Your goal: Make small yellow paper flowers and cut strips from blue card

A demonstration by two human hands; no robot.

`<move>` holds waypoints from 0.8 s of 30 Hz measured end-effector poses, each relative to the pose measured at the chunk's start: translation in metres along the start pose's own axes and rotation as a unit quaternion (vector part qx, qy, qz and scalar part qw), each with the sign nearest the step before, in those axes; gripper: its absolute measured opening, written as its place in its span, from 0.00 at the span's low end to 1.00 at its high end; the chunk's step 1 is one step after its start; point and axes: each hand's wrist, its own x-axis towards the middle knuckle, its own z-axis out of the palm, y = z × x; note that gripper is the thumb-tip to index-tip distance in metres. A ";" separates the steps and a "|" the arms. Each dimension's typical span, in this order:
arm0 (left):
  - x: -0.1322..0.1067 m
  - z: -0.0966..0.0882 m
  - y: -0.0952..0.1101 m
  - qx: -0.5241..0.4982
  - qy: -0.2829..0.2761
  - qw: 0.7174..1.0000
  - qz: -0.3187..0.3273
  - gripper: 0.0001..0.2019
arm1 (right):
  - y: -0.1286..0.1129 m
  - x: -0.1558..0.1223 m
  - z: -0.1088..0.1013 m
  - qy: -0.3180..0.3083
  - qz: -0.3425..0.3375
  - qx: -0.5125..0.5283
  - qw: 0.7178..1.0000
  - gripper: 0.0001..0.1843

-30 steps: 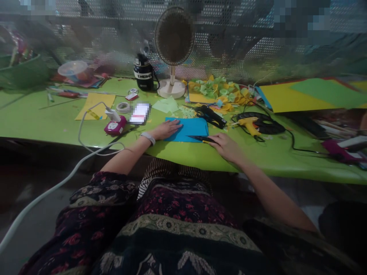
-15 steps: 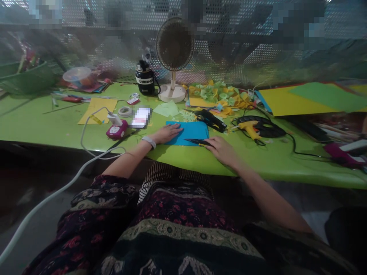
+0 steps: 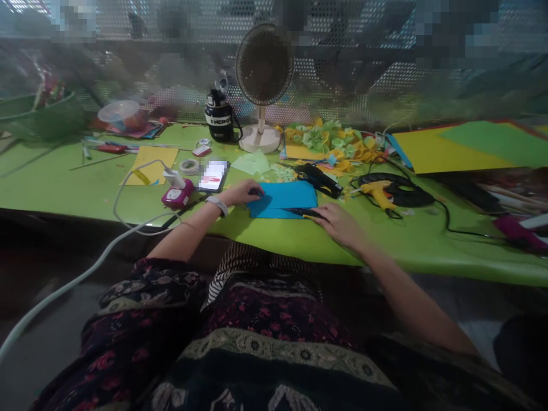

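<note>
A sheet of blue paper [image 3: 289, 195] lies near the front edge of the green table. A long slit or fold line runs across its lower part. At the paper's left edge is my left hand [image 3: 242, 193], its fingers curled in and closed at the upper left corner; the fingertips are partly hidden. My right hand [image 3: 338, 222] is closed around a pair of dark scissors [image 3: 305, 213] with yellow on the handle. The blades point left and lie along the lower right part of the paper.
Behind the paper lie a black stapler-like tool [image 3: 319, 178] and paper scraps [image 3: 338, 142]. A yellow glue gun [image 3: 379, 194] with a black cord is at right. Left are a phone [image 3: 214, 175], tape roll [image 3: 189, 166] and purple socket block [image 3: 177, 196]. A fan [image 3: 259, 137] stands behind.
My left hand has drawn back from lying flat on the paper to its left edge, and its fingers have curled. The scissors and my right hand stay nearly in place against the paper.
</note>
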 end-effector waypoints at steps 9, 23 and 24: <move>0.007 0.002 -0.010 -0.072 -0.042 0.997 0.002 0.12 | -0.013 0.016 0.007 0.000 -0.019 0.015 1.000 0.22; 0.020 -0.006 -0.015 -0.094 -0.111 0.989 -0.034 0.17 | -0.021 0.029 0.019 -0.009 -0.032 0.018 0.999 0.24; 0.021 -0.007 -0.015 -0.094 -0.117 0.988 -0.036 0.17 | -0.020 0.028 0.019 -0.010 -0.033 0.022 0.999 0.24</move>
